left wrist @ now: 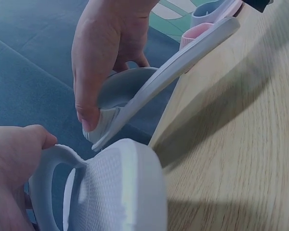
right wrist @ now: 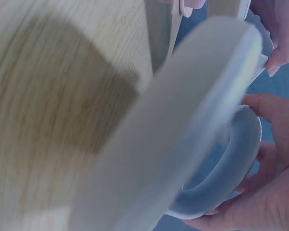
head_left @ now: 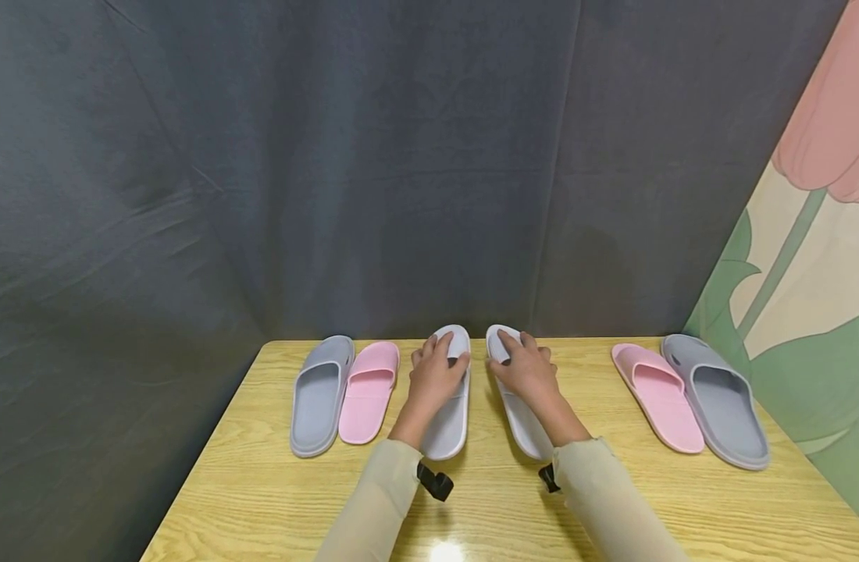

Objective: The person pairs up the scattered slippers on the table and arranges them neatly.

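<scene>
Two pale grey slippers stand side by side over the middle of the table, toes toward the back. My left hand point(head_left: 435, 376) grips the left pale slipper point(head_left: 449, 425) by its strap, thumb along the inner side. With my right hand point(head_left: 531, 373) I hold the right pale slipper point(head_left: 526, 425) the same way. In the left wrist view, the right pale slipper point(left wrist: 171, 72) is tilted, its heel raised above the wood with a shadow below. The right wrist view shows its sole point(right wrist: 168, 130) up close, with fingers around the strap point(right wrist: 226, 173).
On the left of the wooden table point(head_left: 261, 499) lie a grey slipper point(head_left: 317, 414) and a smaller pink slipper point(head_left: 365, 406). A pink slipper point(head_left: 664, 410) and a grey slipper point(head_left: 728, 414) lie on the right. Dark cloth point(head_left: 415, 172) hangs behind; a painted wall point(head_left: 809, 328) stands right.
</scene>
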Action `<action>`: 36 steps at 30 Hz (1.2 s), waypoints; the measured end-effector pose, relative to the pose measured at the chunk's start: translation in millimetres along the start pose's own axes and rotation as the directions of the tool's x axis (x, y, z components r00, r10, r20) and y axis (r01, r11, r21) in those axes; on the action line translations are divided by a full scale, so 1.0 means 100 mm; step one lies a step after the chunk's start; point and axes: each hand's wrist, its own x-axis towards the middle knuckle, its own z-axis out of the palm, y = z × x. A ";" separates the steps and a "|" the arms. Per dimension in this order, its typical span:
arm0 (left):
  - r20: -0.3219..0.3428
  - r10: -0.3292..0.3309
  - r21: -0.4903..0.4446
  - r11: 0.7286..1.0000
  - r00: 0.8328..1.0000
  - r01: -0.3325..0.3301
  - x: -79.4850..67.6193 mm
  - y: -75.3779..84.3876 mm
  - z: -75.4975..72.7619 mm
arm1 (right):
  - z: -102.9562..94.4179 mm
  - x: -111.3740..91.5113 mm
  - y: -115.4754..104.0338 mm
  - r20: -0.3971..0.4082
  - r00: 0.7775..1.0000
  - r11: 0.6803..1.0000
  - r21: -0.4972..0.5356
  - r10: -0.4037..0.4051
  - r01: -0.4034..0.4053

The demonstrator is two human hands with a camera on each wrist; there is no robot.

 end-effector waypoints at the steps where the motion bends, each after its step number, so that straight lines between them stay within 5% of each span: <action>1: 0.001 0.000 0.000 1.000 1.000 0.000 0.01 0.00 0.01 | 0.00 0.00 0.00 -0.001 1.000 1.000 0.002 -0.001 0.001; 36: 0.075 -0.062 0.049 0.997 0.995 0.059 0.26 -0.01 0.32 | 0.17 0.22 0.21 0.036 0.998 0.998 0.042 0.047 -0.049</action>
